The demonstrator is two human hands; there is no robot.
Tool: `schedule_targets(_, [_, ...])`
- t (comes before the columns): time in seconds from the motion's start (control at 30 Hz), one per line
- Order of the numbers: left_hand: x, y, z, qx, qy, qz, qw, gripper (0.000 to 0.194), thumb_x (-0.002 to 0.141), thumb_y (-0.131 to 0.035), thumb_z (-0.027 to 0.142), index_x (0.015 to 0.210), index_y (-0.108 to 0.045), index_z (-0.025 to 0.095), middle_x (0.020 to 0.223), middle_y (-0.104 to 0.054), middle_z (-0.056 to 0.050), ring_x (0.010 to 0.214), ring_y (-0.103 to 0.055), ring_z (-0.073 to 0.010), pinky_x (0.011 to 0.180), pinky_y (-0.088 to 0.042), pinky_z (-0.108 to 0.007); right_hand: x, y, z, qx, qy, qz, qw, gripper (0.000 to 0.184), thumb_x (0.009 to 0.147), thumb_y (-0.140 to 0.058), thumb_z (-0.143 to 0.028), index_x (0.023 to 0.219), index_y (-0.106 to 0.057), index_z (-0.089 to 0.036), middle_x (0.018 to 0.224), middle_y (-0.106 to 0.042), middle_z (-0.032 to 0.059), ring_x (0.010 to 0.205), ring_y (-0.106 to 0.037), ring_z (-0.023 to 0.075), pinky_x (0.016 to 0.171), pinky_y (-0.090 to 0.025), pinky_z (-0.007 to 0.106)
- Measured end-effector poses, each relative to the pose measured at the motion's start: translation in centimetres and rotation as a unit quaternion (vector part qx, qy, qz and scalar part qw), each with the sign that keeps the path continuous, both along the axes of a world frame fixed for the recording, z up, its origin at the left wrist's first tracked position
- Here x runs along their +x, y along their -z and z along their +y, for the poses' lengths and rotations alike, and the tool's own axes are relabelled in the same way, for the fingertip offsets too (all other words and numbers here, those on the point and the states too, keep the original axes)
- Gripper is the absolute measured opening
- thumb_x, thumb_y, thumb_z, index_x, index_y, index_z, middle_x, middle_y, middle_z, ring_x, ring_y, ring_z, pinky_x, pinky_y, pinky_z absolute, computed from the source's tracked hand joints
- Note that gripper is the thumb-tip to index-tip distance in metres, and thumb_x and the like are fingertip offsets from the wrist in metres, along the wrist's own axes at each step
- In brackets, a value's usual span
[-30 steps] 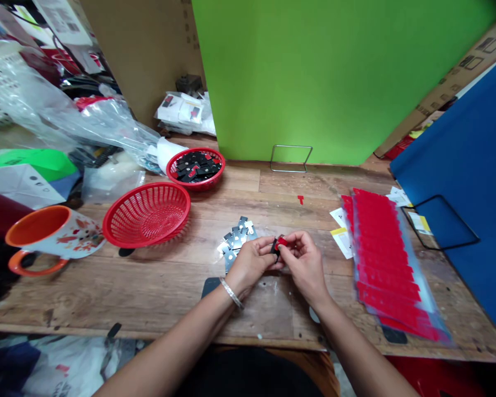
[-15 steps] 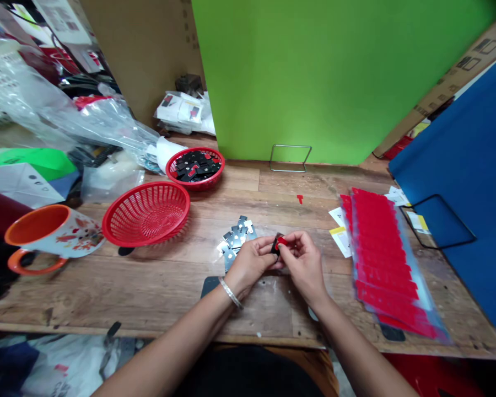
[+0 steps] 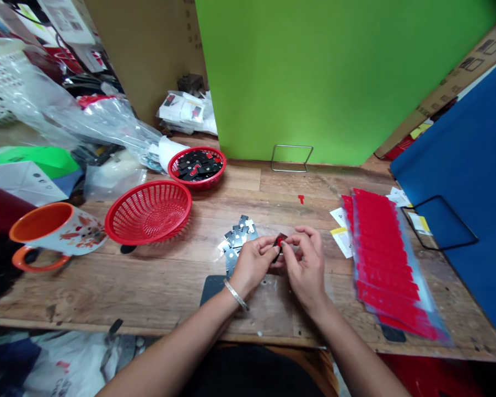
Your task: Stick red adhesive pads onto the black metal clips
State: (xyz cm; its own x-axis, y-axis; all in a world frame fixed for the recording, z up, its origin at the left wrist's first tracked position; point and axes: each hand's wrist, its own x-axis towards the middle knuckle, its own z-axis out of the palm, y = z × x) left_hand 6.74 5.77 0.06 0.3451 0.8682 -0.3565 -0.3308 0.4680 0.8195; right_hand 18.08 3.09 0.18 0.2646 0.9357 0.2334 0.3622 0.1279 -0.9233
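Between thumb and fingers, my left hand [image 3: 255, 261] grips a small black flat piece [image 3: 278, 256]. A small red piece [image 3: 280, 242] lies against its upper part. My right hand [image 3: 307, 266] has its thumb tip and index finger at the red piece, pinching or pressing it; the other fingers curl behind, partly hidden. Just left of my left hand, several flat dark metal-looking pieces [image 3: 235, 240] lie in a loose pile on the wooden table [image 3: 157, 292]. A small red T-shaped piece [image 3: 301, 199] rests alone farther back.
Left of my hands stand a red basket [image 3: 149, 212], a second red basket [image 3: 197, 184] filled with black and red pieces, and an orange-and-white mug [image 3: 76, 231]. On the right lie red strips in clear plastic [image 3: 384, 264]. A wire stand [image 3: 291, 169] is before the green panel [image 3: 306, 82].
My right thumb has shifted onto the red piece and its outer fingers have lifted and spread a little. The black piece stays in my left hand, slightly turned.
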Motion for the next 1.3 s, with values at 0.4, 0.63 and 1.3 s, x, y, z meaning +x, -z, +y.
schedule_targets(0.4, [0.2,-0.4,-0.2,-0.017,0.012,0.009,1.000,0.037,0.067,-0.069,0.025,0.101,-0.063,0.012,0.078,-0.069,-0.007,0.066,-0.065,-0.0150,0.062,-0.052,-0.024,0.5,-0.6,0.7,-0.062,-0.017,0.077,0.995,0.009,0.080,-0.053,-0.029,0.082,-0.053,-0.021,0.075,-0.058,0.0000,0.066,-0.057,0.0139,0.058,-0.046,0.024])
schedule_targets(0.63, [0.2,-0.5,-0.2,-0.016,0.013,0.012,1.000,0.037,0.068,-0.068,0.025,0.103,-0.062,0.012,0.078,-0.070,-0.007,0.067,-0.066,-0.0157,0.062,-0.052,-0.024,0.5,-0.5,0.8,-0.073,-0.005,0.095,0.993,0.014,0.077,-0.056,-0.033,0.079,-0.053,-0.020,0.071,-0.058,-0.0010,0.056,-0.057,0.0120,0.050,-0.045,0.022])
schedule_targets(1.3, [1.2,-0.8,-0.7,-0.024,-0.044,0.019,0.999,0.035,0.067,-0.068,0.024,0.099,-0.064,0.011,0.073,-0.069,-0.005,0.060,-0.062,-0.0122,0.061,-0.052,-0.024,0.2,0.8,1.6,-0.093,0.016,0.357,0.929,0.039,0.066,-0.069,-0.028,0.095,-0.045,-0.023,0.074,-0.058,-0.0047,0.053,-0.053,0.0088,0.046,-0.043,0.019])
